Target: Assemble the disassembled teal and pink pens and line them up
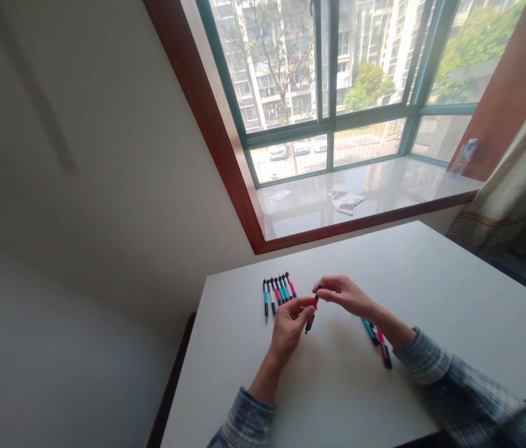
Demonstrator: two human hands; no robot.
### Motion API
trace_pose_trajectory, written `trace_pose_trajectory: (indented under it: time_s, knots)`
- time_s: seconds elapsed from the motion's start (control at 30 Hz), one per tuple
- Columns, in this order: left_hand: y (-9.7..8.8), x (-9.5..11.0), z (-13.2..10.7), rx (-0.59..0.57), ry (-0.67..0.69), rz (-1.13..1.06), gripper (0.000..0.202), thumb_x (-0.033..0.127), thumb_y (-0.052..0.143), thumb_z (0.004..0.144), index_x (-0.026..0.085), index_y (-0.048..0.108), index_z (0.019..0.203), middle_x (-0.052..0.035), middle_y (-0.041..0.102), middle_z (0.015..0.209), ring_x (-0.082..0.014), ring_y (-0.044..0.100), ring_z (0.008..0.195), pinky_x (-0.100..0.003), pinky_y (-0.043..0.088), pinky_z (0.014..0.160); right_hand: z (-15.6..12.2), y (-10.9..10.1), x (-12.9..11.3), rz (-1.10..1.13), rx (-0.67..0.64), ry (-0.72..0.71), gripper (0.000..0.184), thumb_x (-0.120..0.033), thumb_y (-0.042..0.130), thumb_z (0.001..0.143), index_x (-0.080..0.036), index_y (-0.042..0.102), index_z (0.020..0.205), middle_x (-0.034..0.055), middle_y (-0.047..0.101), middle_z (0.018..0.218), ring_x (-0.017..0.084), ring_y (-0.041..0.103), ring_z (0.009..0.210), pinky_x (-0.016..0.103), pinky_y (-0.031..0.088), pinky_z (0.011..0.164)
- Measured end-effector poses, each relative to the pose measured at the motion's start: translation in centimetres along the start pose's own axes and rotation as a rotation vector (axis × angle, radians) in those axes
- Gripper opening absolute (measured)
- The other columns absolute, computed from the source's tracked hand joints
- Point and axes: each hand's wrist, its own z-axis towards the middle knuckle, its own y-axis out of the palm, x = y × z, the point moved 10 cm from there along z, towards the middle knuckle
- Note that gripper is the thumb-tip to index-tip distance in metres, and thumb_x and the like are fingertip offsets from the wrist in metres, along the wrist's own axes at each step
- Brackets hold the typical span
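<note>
Both my hands grip one red and black pen [312, 317] above the white table [431, 286]. My left hand [288, 323] pinches its middle, fingers closed. My right hand [344, 292] holds its upper end, fingers curled round it. A row of several teal and red pens [278, 291] lies side by side just beyond my left hand. Under my right wrist lie a teal pen [369, 331] and a red pen [383, 350], partly hidden by my arm.
A marble window sill [384, 186] runs behind the table, with a folded white cloth [345, 201] and a paper slip [280, 195] on it. A curtain [519, 186] hangs at the right. The plain wall is on the left.
</note>
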Motion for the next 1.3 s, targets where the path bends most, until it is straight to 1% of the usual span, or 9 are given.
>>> trace_pose_trajectory:
  time_s: [0.1, 0.33, 0.53, 0.63, 0.73, 0.8, 0.93, 1.07, 1.3]
  knots:
    - [-0.3, -0.1, 0.0, 0.017, 0.000, -0.006, 0.038, 0.042, 0.084, 0.076, 0.012, 0.080, 0.099, -0.0118, 0.077, 0.089, -0.0191, 0.067, 0.076, -0.029, 0.054, 0.068, -0.1, 0.2, -0.5, -0.016, -0.021, -0.022, 0.042, -0.054, 0.065, 0.092, -0.017, 0.076, 0.108, 0.0010, 0.063, 0.076, 0.016, 0.055, 0.073, 0.029, 0.044, 0.070]
    - [0.2, -0.1, 0.0, -0.027, 0.004, -0.011, 0.039, 0.044, 0.082, 0.078, 0.012, 0.079, 0.101, -0.0135, 0.078, 0.091, -0.0221, 0.069, 0.081, -0.031, 0.055, 0.070, 0.0, -0.1, -0.4, -0.043, 0.026, -0.030, 0.038, -0.055, 0.068, 0.089, -0.017, 0.076, 0.089, 0.0020, 0.065, 0.077, 0.017, 0.056, 0.074, 0.029, 0.043, 0.070]
    - [0.1, 0.0, -0.2, -0.075, -0.009, -0.129, 0.059, 0.048, 0.080, 0.080, 0.016, 0.069, 0.129, -0.0153, 0.077, 0.104, -0.0198, 0.069, 0.079, -0.035, 0.054, 0.079, 0.1, -2.8, 2.0, 0.178, 0.269, 0.073, 0.042, -0.059, 0.073, 0.084, -0.017, 0.070, 0.086, -0.0006, 0.059, 0.068, 0.014, 0.051, 0.064, 0.029, 0.044, 0.066]
    - [0.7, -0.1, -0.5, -0.151, -0.008, -0.193, 0.061, 0.047, 0.081, 0.080, 0.017, 0.068, 0.131, -0.0165, 0.075, 0.112, -0.0187, 0.068, 0.082, -0.036, 0.053, 0.085, 0.0, -3.9, 2.7, 0.305, 0.353, 0.089, 0.043, -0.059, 0.077, 0.080, -0.017, 0.067, 0.082, -0.0009, 0.058, 0.068, 0.013, 0.050, 0.064, 0.029, 0.045, 0.068]
    - [1.3, -0.6, -0.7, -0.201, -0.052, -0.267, 0.063, 0.051, 0.078, 0.082, 0.018, 0.066, 0.134, -0.0164, 0.075, 0.110, -0.0174, 0.067, 0.080, -0.035, 0.052, 0.083, 0.0, -3.9, 2.6, 0.354, 0.345, 0.086, 0.042, -0.058, 0.080, 0.078, -0.017, 0.069, 0.083, -0.0002, 0.060, 0.071, 0.013, 0.053, 0.065, 0.030, 0.047, 0.070]
    - [1.4, -1.1, -0.6, -0.195, -0.101, -0.308, 0.065, 0.054, 0.074, 0.085, 0.017, 0.064, 0.137, -0.0162, 0.075, 0.106, -0.0167, 0.066, 0.076, -0.033, 0.052, 0.079, 0.0, -3.3, 2.4, 0.361, 0.301, 0.093, 0.043, -0.057, 0.080, 0.078, -0.018, 0.072, 0.093, 0.0016, 0.064, 0.078, 0.014, 0.056, 0.069, 0.030, 0.047, 0.071]
    - [2.0, -1.5, -0.7, -0.226, -0.155, -0.251, 0.057, 0.057, 0.069, 0.088, 0.010, 0.072, 0.120, -0.0131, 0.073, 0.088, -0.0164, 0.064, 0.071, -0.030, 0.050, 0.072, 0.1, -2.1, 2.2, 0.293, 0.203, 0.094, 0.042, -0.055, 0.079, 0.080, -0.020, 0.075, 0.103, 0.0026, 0.067, 0.085, 0.014, 0.058, 0.073, 0.029, 0.046, 0.070]
    - [1.9, -1.1, -0.6, -0.219, -0.127, -0.120, 0.043, 0.052, 0.074, 0.085, 0.011, 0.077, 0.098, -0.0056, 0.067, 0.069, -0.0137, 0.058, 0.064, -0.026, 0.045, 0.068, 0.2, -1.8, 1.7, 0.174, 0.180, 0.056, 0.037, -0.054, 0.077, 0.082, -0.018, 0.071, 0.085, -0.0014, 0.060, 0.072, 0.013, 0.050, 0.066, 0.028, 0.041, 0.065]
    - [2.0, -0.3, -0.3, -0.208, -0.052, -0.019, 0.038, 0.049, 0.075, 0.084, 0.012, 0.076, 0.091, -0.0039, 0.067, 0.065, -0.0126, 0.056, 0.060, -0.024, 0.043, 0.064, 0.3, -1.9, 0.8, 0.072, 0.192, 0.011, 0.047, -0.055, 0.078, 0.080, -0.019, 0.052, 0.066, -0.0046, 0.050, 0.062, 0.012, 0.041, 0.060, 0.027, 0.031, 0.058]
